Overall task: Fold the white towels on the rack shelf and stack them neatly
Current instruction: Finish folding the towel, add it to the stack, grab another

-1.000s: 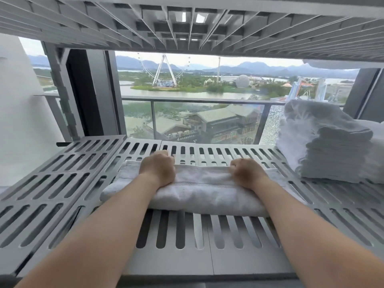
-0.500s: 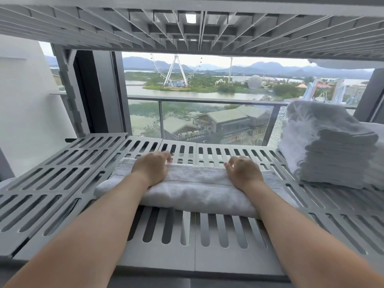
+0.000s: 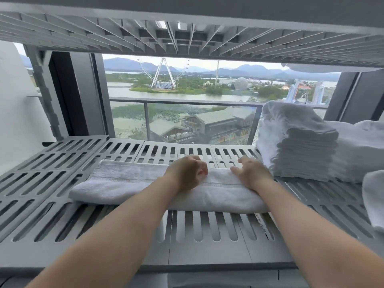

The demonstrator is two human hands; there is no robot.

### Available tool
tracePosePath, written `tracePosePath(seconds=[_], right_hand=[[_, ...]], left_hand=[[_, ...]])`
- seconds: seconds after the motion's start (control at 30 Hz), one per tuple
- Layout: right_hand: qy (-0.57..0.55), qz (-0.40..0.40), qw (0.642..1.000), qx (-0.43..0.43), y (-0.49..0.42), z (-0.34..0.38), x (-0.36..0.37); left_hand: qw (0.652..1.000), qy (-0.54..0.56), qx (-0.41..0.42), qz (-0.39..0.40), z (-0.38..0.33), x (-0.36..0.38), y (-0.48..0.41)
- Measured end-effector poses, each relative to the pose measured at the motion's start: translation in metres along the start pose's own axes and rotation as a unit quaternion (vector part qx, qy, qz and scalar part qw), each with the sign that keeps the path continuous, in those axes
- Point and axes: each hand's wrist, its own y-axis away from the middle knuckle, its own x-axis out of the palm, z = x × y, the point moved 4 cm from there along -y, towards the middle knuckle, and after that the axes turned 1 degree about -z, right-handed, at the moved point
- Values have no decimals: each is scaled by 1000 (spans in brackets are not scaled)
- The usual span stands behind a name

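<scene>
A white towel (image 3: pixel 128 183), folded into a long band, lies across the grey slotted rack shelf (image 3: pixel 87 223). My left hand (image 3: pixel 186 173) rests on the towel right of its middle, fingers curled into the palm with no cloth visibly in them. My right hand (image 3: pixel 252 173) lies on the towel's right end with fingers spread and fairly straight, pressing down. A tall stack of folded white towels (image 3: pixel 299 144) stands on the shelf just right of my right hand.
More white towels (image 3: pixel 361 150) lie behind the stack, and another towel (image 3: pixel 374 202) hangs in at the right edge. A second slotted shelf (image 3: pixel 187 32) runs close overhead. Behind the rack are a glass railing (image 3: pixel 182 121) and a dark window frame (image 3: pixel 68 96).
My left hand has slid right along the towel, from its left part to right of its middle, close to my right hand. The right hand's fingers have uncurled and spread.
</scene>
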Motion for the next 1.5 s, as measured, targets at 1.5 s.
tracePosePath(seconds=[1.5], right_hand=[[-291,47,955,36,3,-23,6]], left_hand=[[991,-42,-90,-86,-44,47,-34]])
